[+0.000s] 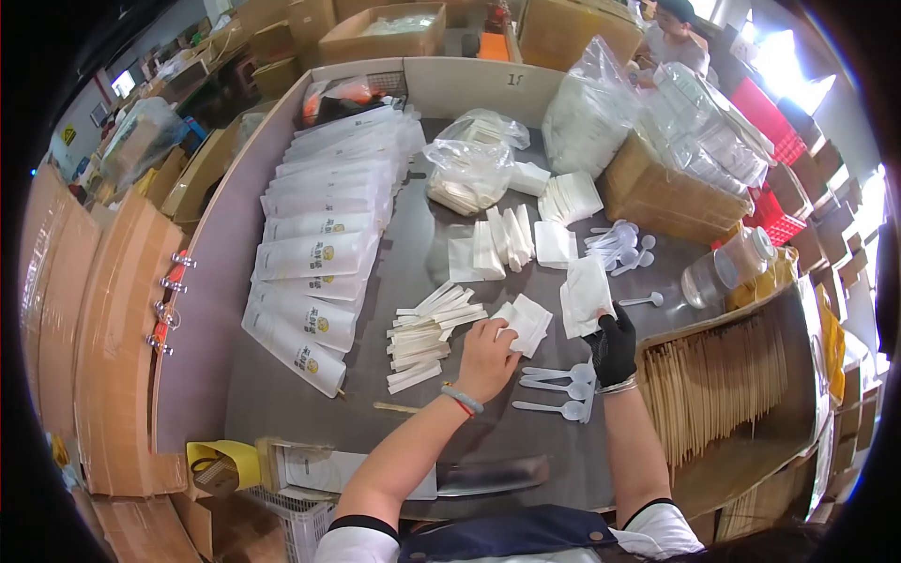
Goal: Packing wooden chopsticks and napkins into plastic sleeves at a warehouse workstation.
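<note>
My left hand [488, 359], bare with a bracelet at the wrist, has its fingertips on a small pile of white paper napkins [529, 325]. Whether they grip a napkin is hidden. In a black glove, my right hand [614, 346] holds a few flat white napkins [587, 292] by their near right corner. Below and between the hands lie several translucent plastic spoons [556, 387]. Narrow white paper-wrapped strips [422, 338] are heaped left of my left hand. Further off are more folded napkins [556, 243] and another group of spoons [614, 243].
Overlapping translucent printed sleeves [317, 253] line the table's left side. At right, a clear plastic jar [728, 267] lies tilted near a carton of thin wooden sticks [711, 394]. Filled plastic bags [471, 172] and a cardboard box [669, 186] stand behind. A person [676, 42] is at back right.
</note>
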Motion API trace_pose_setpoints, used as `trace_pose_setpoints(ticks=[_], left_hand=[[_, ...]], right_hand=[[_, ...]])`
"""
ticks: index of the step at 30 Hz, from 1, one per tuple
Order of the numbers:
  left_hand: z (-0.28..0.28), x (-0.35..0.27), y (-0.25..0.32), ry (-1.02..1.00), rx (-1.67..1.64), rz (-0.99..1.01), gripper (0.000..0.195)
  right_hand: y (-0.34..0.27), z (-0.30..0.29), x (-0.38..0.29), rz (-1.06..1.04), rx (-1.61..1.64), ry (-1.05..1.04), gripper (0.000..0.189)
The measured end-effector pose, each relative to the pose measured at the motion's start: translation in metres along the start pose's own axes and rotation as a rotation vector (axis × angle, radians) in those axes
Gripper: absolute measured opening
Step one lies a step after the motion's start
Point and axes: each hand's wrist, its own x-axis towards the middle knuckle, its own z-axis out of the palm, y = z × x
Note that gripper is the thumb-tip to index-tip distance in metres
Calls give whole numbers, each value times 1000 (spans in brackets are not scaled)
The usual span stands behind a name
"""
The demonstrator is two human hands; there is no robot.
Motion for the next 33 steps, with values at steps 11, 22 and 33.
trace_pose_setpoints(ticks=[11, 22, 33], left_hand=[[18, 6, -6, -77, -91, -66, 21], [0, 9, -4, -186, -298, -292, 15], [-12, 9, -9, -60, -492, -485, 13]], right_hand=[[-11, -21, -28, 33, 189, -26, 37], [-6, -33, -40, 57, 221, -10, 33], [-15, -32, -50, 32, 207, 58, 31]])
